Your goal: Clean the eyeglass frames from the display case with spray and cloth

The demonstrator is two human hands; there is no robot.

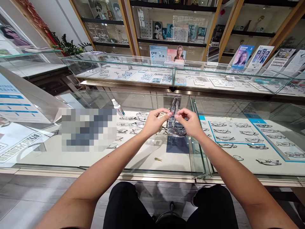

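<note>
A pair of dark-framed glasses [174, 109] is held up above the glass counter [143, 159], seen nearly edge-on. My left hand [154, 122] pinches it from the left with fingers closed. My right hand [189, 122] pinches it from the right, thumb and forefinger together. Just below the hands a dark blue cloth [177, 143] lies on the counter top.
A small white spray bottle [118, 107] stands left of my hands. A little gold piece [158, 159] lies on the glass near the front edge. Several spectacle frames fill the display case underneath. Leaflets [16, 105] lean at left; another case and shelves stand behind.
</note>
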